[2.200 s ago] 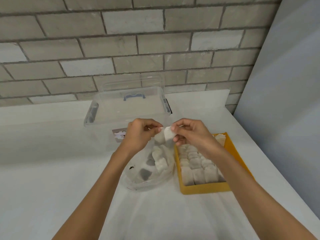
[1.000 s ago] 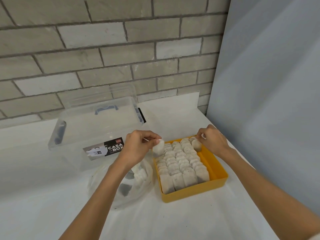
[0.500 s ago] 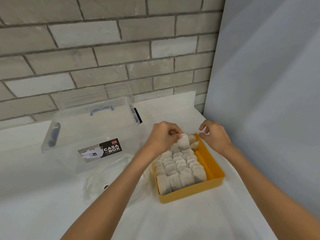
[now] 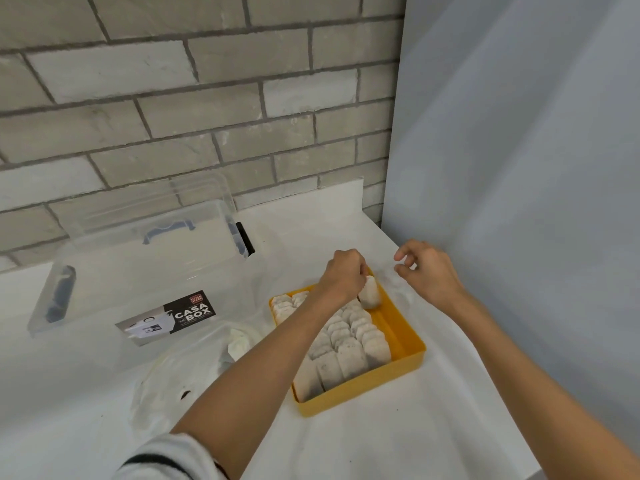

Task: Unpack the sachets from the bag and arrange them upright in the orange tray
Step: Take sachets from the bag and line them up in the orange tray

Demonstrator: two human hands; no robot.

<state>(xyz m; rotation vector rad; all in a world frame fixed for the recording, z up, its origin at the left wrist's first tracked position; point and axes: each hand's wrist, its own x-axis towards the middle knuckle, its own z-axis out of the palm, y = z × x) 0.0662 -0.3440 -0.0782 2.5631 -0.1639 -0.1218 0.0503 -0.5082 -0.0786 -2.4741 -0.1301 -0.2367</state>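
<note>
At the far right corner of the tray (image 4: 403, 341), your left hand (image 4: 343, 271) pinches a sachet (image 4: 370, 296) by its top, fingers curled round it. The sachet hangs close to upright, its lower end down in the bare orange strip along the tray's right side; whether it touches the tray floor cannot be told. Left of that strip, the other sachets (image 4: 349, 351) stand packed upright in rows from the near wall to the far one, and your left forearm crosses over them and hides some. Your right hand (image 4: 427, 271) hovers just right of the tray's far corner, above the desk (image 4: 381, 441), with its fingers loosely curled and nothing in them; the two hands are apart, the held sachet between them. The bag (image 4: 187, 372), clear and crumpled, lies on the desk just left of the tray, partly under your forearm, and inside it a loose sachet (image 4: 239, 342) shows at its far right end. Farther left sits a clear box (image 4: 138, 271) with a black label (image 4: 169, 317) on its near side. A brick wall (image 4: 173, 98) runs along the far edge of the desk, and a grey panel (image 4: 519, 168) closes off the right. A striped sleeve (image 4: 162, 459) shows at the near edge.
</note>
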